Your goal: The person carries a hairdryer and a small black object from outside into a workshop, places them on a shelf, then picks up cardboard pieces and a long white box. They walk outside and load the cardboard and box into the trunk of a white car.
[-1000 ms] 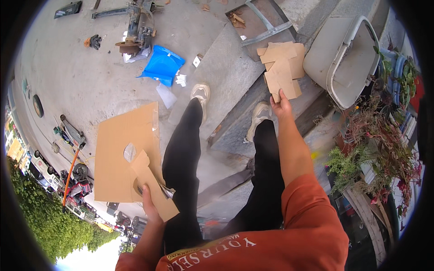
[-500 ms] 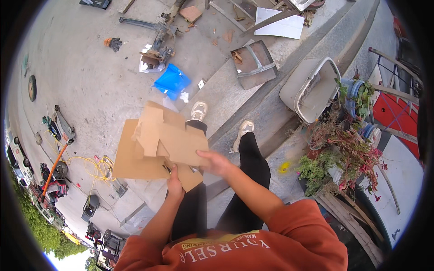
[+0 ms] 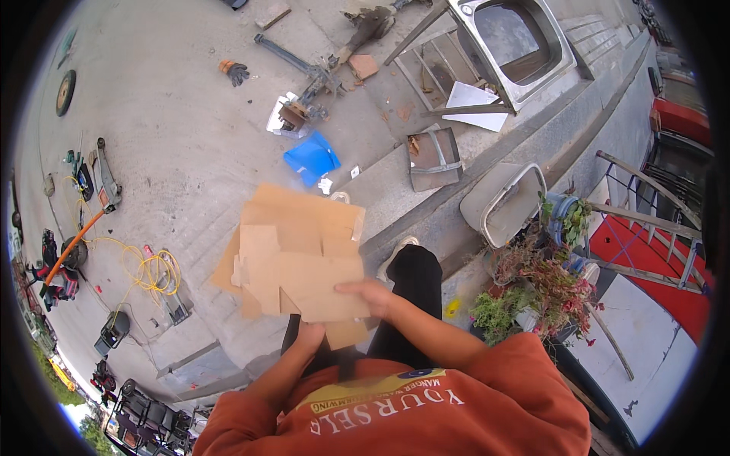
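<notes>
A loose stack of flattened brown cardboard pieces (image 3: pixel 300 266) lies in front of my body, above my legs. My left hand (image 3: pixel 309 334) grips its lower edge, with most of the fingers hidden under the sheets. On the right side, my right hand (image 3: pixel 369 295) pinches the same cardboard, thumb lying on top and fingers beneath. The sheets overlap at different angles, and one top piece has a notched, cut edge. Beyond the stack, a blue plastic sheet or folder (image 3: pixel 312 158) rests on the ground beside small white scraps (image 3: pixel 325 185).
A grey plastic tub (image 3: pixel 494 201) and potted plants (image 3: pixel 544 292) stand to the right by stone steps. Ahead are a rusty metal box (image 3: pixel 435 159), a metal sink (image 3: pixel 517 45) and an axle-like metal part (image 3: pixel 319 83). Yellow cable (image 3: pixel 156 273) and a floor jack (image 3: pixel 106 178) lie left.
The cardboard has shifted right in view, with another large sheet now showing at its far side. Both hands still hold it. The view has tilted up, bringing the sink into fuller sight.
</notes>
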`<action>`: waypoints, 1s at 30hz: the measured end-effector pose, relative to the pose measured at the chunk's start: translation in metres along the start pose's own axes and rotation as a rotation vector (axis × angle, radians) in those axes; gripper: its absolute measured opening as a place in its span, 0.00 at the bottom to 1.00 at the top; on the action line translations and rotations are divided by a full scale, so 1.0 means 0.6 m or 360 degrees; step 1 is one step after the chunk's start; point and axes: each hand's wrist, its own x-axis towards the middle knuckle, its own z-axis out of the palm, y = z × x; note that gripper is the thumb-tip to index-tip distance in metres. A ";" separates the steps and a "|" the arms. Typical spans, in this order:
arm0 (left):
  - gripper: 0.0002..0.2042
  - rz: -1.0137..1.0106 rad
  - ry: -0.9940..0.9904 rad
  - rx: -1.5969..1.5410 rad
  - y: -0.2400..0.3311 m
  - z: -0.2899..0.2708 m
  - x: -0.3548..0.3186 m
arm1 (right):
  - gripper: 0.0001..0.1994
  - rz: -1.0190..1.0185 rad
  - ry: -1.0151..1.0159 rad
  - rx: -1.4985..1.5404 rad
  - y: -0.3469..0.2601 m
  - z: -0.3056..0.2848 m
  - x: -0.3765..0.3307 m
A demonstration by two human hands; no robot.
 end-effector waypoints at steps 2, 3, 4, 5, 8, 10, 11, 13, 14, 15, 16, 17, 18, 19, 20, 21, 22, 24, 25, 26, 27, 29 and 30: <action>0.22 -0.0145 0.0034 -0.0119 0.074 -0.005 -0.013 | 0.23 -0.0030 -0.0029 -0.0010 -0.004 0.030 0.002; 0.22 -0.0215 0.0047 -0.0177 0.103 -0.008 -0.017 | 0.23 -0.0036 -0.0038 -0.0038 -0.009 0.046 0.006; 0.22 -0.0148 0.0182 -0.0244 0.093 -0.013 -0.017 | 0.23 -0.0042 -0.0047 -0.0065 -0.013 0.061 0.008; 0.22 -0.0082 0.0317 -0.0312 0.066 -0.018 -0.015 | 0.22 -0.0073 -0.0045 -0.0090 -0.017 0.076 0.009; 0.25 -0.0230 0.0569 -0.0881 0.107 -0.043 -0.016 | 0.21 -0.0088 -0.0065 -0.0143 -0.040 0.118 0.011; 0.25 -0.0247 0.0541 -0.1198 0.146 -0.065 -0.020 | 0.21 -0.0025 -0.0100 -0.0152 -0.065 0.141 0.009; 0.24 -0.0167 0.0465 -0.1264 0.153 -0.077 -0.027 | 0.21 0.0028 -0.0157 -0.0103 -0.068 0.149 0.007; 0.25 0.0004 0.0320 -0.1267 0.191 -0.085 -0.036 | 0.20 0.0092 -0.0286 -0.0005 -0.085 0.172 -0.001; 0.26 0.0083 0.0261 -0.1216 0.213 -0.085 -0.045 | 0.20 0.0063 -0.0280 -0.0047 -0.098 0.184 -0.005; 0.27 0.0148 0.0216 -0.1167 0.234 -0.085 -0.054 | 0.21 0.0051 -0.0268 -0.0082 -0.104 0.197 -0.011; 0.27 0.0091 0.0334 -0.1098 0.256 -0.080 -0.055 | 0.21 0.0036 -0.0255 -0.0113 -0.114 0.210 -0.019; 0.27 0.0035 0.0451 -0.1026 0.277 -0.068 -0.054 | 0.22 0.0019 -0.0261 -0.0194 -0.130 0.220 -0.031; 0.27 0.0002 0.0569 -0.0976 0.298 -0.051 -0.050 | 0.22 -0.0048 -0.0253 -0.0317 -0.143 0.232 -0.044; 0.23 -0.0043 0.0572 -0.0970 0.324 -0.029 -0.046 | 0.23 -0.0118 -0.0242 -0.0437 -0.151 0.242 -0.057; 0.18 -0.0093 0.0593 -0.0963 0.352 -0.007 -0.047 | 0.23 -0.0173 -0.0237 -0.0556 -0.155 0.250 -0.065; 0.16 -0.0144 0.0539 -0.0961 0.366 -0.002 -0.045 | 0.23 -0.0163 -0.0248 -0.0551 -0.166 0.252 -0.070; 0.14 -0.0202 0.0478 -0.0944 0.378 0.000 -0.041 | 0.23 -0.0199 -0.0307 -0.0558 -0.179 0.249 -0.072; 0.15 -0.0342 0.0216 -0.0912 0.380 -0.020 -0.030 | 0.23 -0.0255 -0.0417 -0.0562 -0.205 0.249 -0.075; 0.15 -0.0308 0.0198 -0.0876 0.386 -0.026 -0.024 | 0.23 -0.0262 -0.0436 -0.0500 -0.217 0.260 -0.079; 0.14 -0.0274 0.0180 -0.0838 0.399 -0.031 -0.012 | 0.22 -0.0246 -0.0458 -0.0474 -0.230 0.272 -0.077; 0.14 -0.0252 0.0149 -0.0805 0.407 -0.037 0.000 | 0.22 -0.0231 -0.0464 -0.0443 -0.239 0.282 -0.069; 0.13 -0.0196 0.0182 -0.0716 0.416 -0.062 0.018 | 0.23 -0.0164 -0.0458 -0.0357 -0.251 0.292 -0.041; 0.12 -0.0160 0.0188 -0.0677 0.420 -0.072 0.035 | 0.23 -0.0225 -0.0451 -0.0373 -0.258 0.297 -0.030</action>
